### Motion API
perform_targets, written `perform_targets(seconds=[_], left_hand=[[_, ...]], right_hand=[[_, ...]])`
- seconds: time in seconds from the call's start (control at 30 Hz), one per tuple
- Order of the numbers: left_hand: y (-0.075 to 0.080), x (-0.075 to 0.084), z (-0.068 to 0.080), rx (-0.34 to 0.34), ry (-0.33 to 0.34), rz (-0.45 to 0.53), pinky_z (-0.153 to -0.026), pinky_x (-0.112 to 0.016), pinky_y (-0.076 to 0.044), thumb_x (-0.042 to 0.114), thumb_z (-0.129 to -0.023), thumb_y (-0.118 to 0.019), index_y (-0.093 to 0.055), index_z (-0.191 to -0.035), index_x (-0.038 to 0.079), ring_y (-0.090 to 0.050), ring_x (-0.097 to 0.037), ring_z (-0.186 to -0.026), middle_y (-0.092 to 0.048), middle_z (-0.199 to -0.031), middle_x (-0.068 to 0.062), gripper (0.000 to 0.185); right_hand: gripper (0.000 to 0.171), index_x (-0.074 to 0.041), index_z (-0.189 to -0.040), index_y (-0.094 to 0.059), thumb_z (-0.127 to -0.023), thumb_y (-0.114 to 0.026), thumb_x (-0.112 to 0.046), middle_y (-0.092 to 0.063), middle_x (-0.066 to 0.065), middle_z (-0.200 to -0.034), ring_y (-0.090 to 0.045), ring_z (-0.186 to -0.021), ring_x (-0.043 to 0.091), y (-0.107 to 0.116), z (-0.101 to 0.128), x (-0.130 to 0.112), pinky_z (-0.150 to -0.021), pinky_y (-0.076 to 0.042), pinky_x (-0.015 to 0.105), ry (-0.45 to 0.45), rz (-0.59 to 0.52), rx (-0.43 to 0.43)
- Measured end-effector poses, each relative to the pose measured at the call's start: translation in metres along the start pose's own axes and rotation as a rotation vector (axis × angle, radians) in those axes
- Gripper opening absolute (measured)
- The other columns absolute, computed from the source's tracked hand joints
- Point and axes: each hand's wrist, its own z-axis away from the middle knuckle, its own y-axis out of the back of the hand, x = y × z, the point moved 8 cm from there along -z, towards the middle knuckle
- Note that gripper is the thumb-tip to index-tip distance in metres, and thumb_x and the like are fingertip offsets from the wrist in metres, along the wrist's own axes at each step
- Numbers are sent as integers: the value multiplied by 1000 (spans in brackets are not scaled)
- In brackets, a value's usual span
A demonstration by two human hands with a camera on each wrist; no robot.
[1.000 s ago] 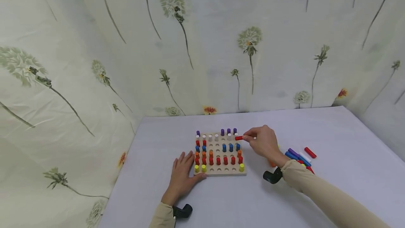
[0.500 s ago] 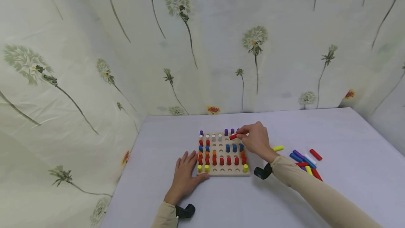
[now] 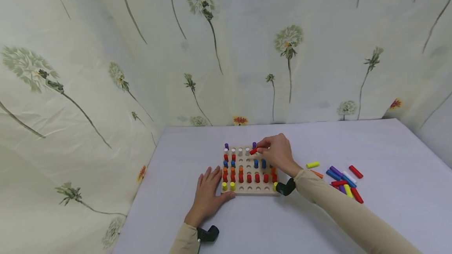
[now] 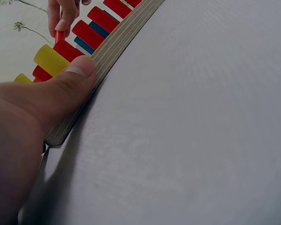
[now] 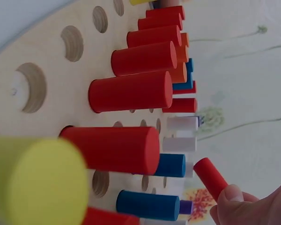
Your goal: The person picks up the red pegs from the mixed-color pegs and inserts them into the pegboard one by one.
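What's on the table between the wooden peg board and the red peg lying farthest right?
In the head view, between the peg board and the far red peg lie loose pegs: a yellow peg, an orange one, then blue, purple and white ones.

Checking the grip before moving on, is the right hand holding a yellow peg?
No, the right hand pinches a red peg above the pegboard.

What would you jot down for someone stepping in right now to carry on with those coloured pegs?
Right hand: pinches a red wooden peg, tilted above the far rows of the square wooden pegboard, not yet in a hole.
Left hand: flat on the table, thumb against the board's near left corner.
Done: many pegs already stand in the board.
Left: several empty holes; loose coloured pegs lie right of the board.
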Motion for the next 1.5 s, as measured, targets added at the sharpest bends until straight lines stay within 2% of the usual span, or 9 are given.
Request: perform_targets(seconds=[0.17,0.4,0.57,0.7,0.93,1.03,1.23,1.37,1.5], left_hand=[[2,3,-1,8,-18,-9,-130,-70,-14,57,-91,-78,-49,-158,5,-24,-43,-161,-43,-168,-15,90],[1,5,-2,-16,7,-9,-132,-67,-11,60,-91,-76,-48,-159,8,-22,-39,-163,-41,-170,-11,90],[1,6,-1,-8,3,-6,-131,-69,-12,59,-91,-77,-49,-159,8,-23,-41,-162,-42,-169,-12,89],[-1,6,-2,-9,4,-6,-131,-68,-12,60,-91,-76,-49,-159,9,-23,-39,-163,-42,-170,-11,89],[-2,7,-4,-11,-11,-14,-132,-67,-13,61,-91,-76,-49,-159,10,-23,-39,-163,-42,-170,-10,90],[-1,8,-5,-11,-10,-2,-132,-66,-11,61,-91,-75,-48,-160,10,-22,-38,-163,-41,-170,-9,90],[0,6,-5,-10,-5,-11,-132,-66,-12,62,-91,-75,-48,-160,10,-23,-38,-163,-41,-170,-9,90],[-1,2,-4,-18,11,-15,-132,-66,-12,61,-91,-75,-48,-160,10,-22,-37,-164,-41,-170,-9,90],[0,1,-1,-19,18,-12,-132,-67,-11,59,-91,-77,-48,-160,9,-22,-39,-163,-41,-170,-10,90]], right_hand=[[8,-10,-97,-86,-92,-82,-16,-81,6,-89,-58,-102,30,-5,-7,-10,-86,-46,45,7,26,-42],[10,-11,-100,-86,-93,-81,-17,-82,4,-92,-66,-96,26,-20,-10,-18,-86,-55,44,-28,35,-129],[6,-12,-95,-86,-91,-82,-15,-80,1,-88,-61,-95,24,-32,-8,-25,-82,-52,40,8,82,-177],[4,-13,-92,-86,-90,-83,-13,-79,0,-86,-59,-96,24,-36,-9,-27,-84,-50,41,17,118,-175],[4,-12,-91,-86,-90,-85,-15,-80,-1,-83,-67,-90,22,-41,-13,-23,-85,-56,43,23,100,-172],[3,-12,-89,-86,-90,-85,-15,-79,-1,-82,-62,-92,24,-41,-14,-24,-85,-52,42,34,117,-157],[5,-14,-85,-85,-89,-83,-13,-78,-1,-81,-52,-89,24,-42,-12,-31,-76,-43,36,79,156,-127],[6,-14,-84,-85,-89,-83,-13,-78,-1,-81,-52,-88,23,-47,-13,-36,-72,-43,34,116,157,-133],[4,-12,-86,-85,-89,-84,-15,-79,0,-86,-52,-88,22,-53,-16,-39,-72,-45,34,114,162,-151]])
